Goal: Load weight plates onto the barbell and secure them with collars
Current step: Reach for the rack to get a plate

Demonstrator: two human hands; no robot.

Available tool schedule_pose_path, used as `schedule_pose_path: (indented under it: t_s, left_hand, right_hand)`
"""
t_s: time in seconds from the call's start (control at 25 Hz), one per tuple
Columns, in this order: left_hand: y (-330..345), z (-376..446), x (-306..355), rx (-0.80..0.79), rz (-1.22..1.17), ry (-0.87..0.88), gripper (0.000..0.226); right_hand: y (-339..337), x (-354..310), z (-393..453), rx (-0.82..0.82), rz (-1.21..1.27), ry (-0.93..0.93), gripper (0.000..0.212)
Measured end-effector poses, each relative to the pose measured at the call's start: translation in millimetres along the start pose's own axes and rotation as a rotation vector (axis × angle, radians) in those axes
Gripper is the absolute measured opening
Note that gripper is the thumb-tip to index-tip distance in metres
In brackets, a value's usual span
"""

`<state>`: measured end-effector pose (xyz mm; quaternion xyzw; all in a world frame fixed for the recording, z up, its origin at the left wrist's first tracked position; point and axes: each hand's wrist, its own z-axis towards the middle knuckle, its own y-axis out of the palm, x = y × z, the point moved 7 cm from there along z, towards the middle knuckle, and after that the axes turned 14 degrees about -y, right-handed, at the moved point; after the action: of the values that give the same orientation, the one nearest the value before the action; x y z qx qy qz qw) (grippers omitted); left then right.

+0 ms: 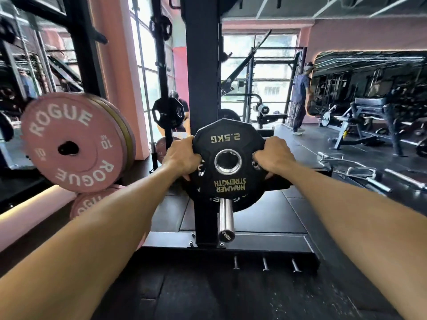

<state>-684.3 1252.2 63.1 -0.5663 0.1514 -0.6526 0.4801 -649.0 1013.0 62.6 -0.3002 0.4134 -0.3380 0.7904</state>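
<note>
A small black 2.5 kg plate (227, 144) marked Hammer Strength is held upright in front of me, its lettering upside down. My left hand (179, 158) grips its left edge and my right hand (273, 155) grips its right edge. Just below it the chrome barbell sleeve (226, 224) points toward me, its end free. The plate's centre hole sits above the sleeve, not on it. A larger black plate (242, 204) sits on the sleeve behind the small plate. No collar is in view.
The black rack upright (202, 88) rises right behind the plates, its base frame (231, 245) on the floor. Pink Rogue 10 kg plates (74, 144) hang on storage pegs at left. Bars and handles (360, 174) lie on the floor at right; a person (300, 100) stands far back.
</note>
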Motion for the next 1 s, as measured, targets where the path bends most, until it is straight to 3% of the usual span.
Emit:
schedule_pose_path:
  t_s: [0.28,0.56,0.76,1.0]
  left_hand:
    - [-210,66,138,0.125,0.021,0.041,0.028]
    - [-435,77,256,0.157,0.027,0.108,0.026]
    - [-516,85,287,0.184,0.08,0.16,0.014]
    - [-555,117,269,0.209,0.053,0.197,0.01]
  right_hand:
    - [-201,-139,95,0.037,0.059,-0.041,0.015]
    - [-387,-300,148,0.087,0.058,-0.074,0.017]
    - [-440,-367,162,0.069,0.113,-0.114,0.018]
    - [-428,-411,196,0.085,0.094,-0.162,0.014]
